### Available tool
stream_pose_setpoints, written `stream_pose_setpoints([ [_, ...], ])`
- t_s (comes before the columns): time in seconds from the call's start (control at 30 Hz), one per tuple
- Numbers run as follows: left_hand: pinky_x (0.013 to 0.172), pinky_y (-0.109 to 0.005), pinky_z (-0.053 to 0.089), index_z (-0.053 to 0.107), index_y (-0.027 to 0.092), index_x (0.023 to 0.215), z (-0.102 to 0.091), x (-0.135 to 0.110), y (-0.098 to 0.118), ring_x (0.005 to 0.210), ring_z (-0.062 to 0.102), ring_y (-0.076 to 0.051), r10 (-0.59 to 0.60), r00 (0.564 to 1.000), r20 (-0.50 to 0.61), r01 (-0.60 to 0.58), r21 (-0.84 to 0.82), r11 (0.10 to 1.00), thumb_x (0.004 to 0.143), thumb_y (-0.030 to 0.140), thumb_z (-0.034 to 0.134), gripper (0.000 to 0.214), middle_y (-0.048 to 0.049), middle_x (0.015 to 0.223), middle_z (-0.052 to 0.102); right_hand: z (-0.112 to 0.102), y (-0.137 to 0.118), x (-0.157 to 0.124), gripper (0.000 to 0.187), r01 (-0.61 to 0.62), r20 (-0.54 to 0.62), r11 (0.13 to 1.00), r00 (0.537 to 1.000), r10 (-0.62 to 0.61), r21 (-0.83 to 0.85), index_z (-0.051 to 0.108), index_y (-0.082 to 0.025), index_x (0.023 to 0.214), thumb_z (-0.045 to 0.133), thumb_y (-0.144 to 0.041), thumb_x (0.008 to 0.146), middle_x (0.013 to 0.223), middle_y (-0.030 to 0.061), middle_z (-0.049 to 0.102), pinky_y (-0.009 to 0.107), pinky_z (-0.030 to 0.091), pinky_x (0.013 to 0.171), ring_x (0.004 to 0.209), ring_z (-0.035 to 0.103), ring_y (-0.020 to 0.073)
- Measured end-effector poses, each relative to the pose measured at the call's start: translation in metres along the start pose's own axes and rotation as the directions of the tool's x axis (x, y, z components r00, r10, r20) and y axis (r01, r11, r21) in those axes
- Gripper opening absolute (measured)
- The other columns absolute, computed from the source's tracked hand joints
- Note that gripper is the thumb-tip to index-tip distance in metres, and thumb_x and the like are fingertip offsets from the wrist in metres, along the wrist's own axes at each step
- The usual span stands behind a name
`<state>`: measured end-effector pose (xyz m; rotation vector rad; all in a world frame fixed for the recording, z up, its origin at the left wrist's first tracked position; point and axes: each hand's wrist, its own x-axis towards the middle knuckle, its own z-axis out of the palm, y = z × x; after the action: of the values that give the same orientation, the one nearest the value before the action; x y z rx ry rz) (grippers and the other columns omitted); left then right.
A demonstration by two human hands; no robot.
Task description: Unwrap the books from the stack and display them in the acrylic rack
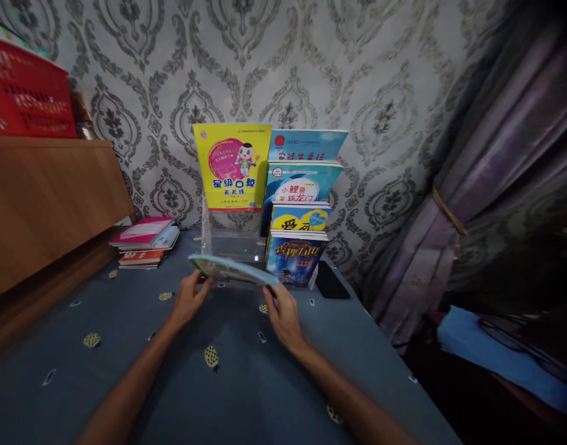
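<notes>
Between my two hands a thin book (232,269) is held tilted, nearly edge-on, its cover blurred. My left hand (190,298) pinches its left end with thumb and fingers. At the right end my right hand (283,314) grips the corner. Just behind the book stands a clear tiered rack (232,244). A yellow workbook (234,167) stands upright in the rack's back left. On the right side, books rise in steps: a dark blue book (296,259) in front, then a yellow and blue book (299,217), a teal book (304,180) and a blue book (308,144).
On the dark patterned cloth (125,346), a stack of books (146,241) lies at the left beside a wooden cabinet (55,204). A red basket (30,93) sits on that cabinet. A black flat object (332,281) lies right of the rack; a curtain (431,235) hangs beyond.
</notes>
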<state>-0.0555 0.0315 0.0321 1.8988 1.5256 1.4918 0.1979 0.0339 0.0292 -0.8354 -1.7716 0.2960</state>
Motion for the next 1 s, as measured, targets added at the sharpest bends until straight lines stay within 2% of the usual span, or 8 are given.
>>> stream_pose_setpoints([
  [0.13,0.092,-0.039,0.052,0.071,0.020,0.100,-0.001,-0.001,0.009,0.101,0.068,-0.026,0.064,0.998,-0.015,-0.065,-0.034,0.997,0.091,0.045,0.053,0.032,-0.0086,0.098,0.075,-0.003,0.001,0.000,0.038,0.040,0.009,0.998,0.999,-0.040,0.042,0.060,-0.022,0.130,0.041,-0.026,0.097,0.128,0.0110,0.066,0.045,0.048,0.106,0.122,0.061,0.0247],
  [0.23,0.097,-0.042,0.050,0.071,0.022,0.107,-0.003,-0.002,0.015,0.106,0.067,-0.028,0.114,0.993,-0.010,-0.114,-0.041,0.993,0.091,0.047,0.052,0.035,-0.0093,0.100,0.075,-0.006,-0.001,-0.001,0.041,0.029,0.015,0.997,0.999,-0.030,0.071,0.057,-0.024,0.135,0.043,-0.030,0.097,0.134,0.0115,0.063,0.049,0.045,0.109,0.128,0.057,0.0261],
  [0.37,0.100,-0.042,0.050,0.069,0.022,0.108,-0.010,0.001,0.019,0.112,0.065,-0.028,0.195,0.979,-0.054,-0.197,-0.042,0.979,0.086,0.048,0.057,0.036,-0.0106,0.116,0.072,-0.006,-0.005,0.002,0.041,0.024,0.007,0.994,1.000,-0.025,0.105,0.060,-0.024,0.131,0.053,-0.036,0.092,0.137,0.0132,0.060,0.049,0.044,0.110,0.131,0.054,0.0291],
  [0.5,0.110,-0.044,0.044,0.067,0.023,0.109,-0.021,0.010,0.022,0.126,0.058,-0.029,0.294,0.956,-0.024,-0.293,0.044,0.955,0.085,0.042,0.062,0.031,-0.0109,0.129,0.066,-0.003,-0.008,0.013,0.038,0.010,-0.002,0.992,1.000,-0.010,0.122,0.063,-0.025,0.128,0.054,-0.030,0.092,0.142,0.0118,0.055,0.045,0.045,0.109,0.132,0.053,0.0278],
  [0.63,0.114,-0.043,0.039,0.064,0.022,0.112,-0.031,0.028,0.028,0.132,0.054,-0.028,0.323,0.946,-0.019,-0.321,0.089,0.943,0.089,0.037,0.057,0.028,-0.0106,0.134,0.064,-0.001,-0.011,0.034,0.038,0.063,0.001,0.989,0.998,-0.063,0.135,0.063,-0.027,0.129,0.057,-0.028,0.091,0.145,0.0103,0.052,0.045,0.044,0.110,0.134,0.051,0.0286],
  [0.83,0.116,-0.043,0.037,0.064,0.021,0.103,-0.030,0.071,0.033,0.133,0.052,-0.025,0.343,0.924,-0.167,-0.334,0.081,0.939,0.087,0.025,0.053,0.020,-0.0087,0.129,0.066,0.008,-0.006,0.075,0.033,0.014,-0.001,0.995,1.000,-0.014,0.096,0.065,-0.032,0.123,0.053,-0.021,0.094,0.150,0.0063,0.048,0.049,0.046,0.109,0.136,0.049,0.0276],
  [1.0,0.110,-0.042,0.041,0.065,0.022,0.098,-0.031,0.095,0.031,0.125,0.058,-0.026,0.254,0.960,-0.115,-0.246,0.074,0.966,0.077,0.019,0.051,0.025,-0.0064,0.124,0.069,0.016,0.001,0.100,0.028,-0.033,-0.030,0.991,0.999,0.037,0.127,0.067,-0.028,0.116,0.051,-0.028,0.093,0.144,0.0065,0.054,0.048,0.049,0.104,0.130,0.054,0.0272],
])
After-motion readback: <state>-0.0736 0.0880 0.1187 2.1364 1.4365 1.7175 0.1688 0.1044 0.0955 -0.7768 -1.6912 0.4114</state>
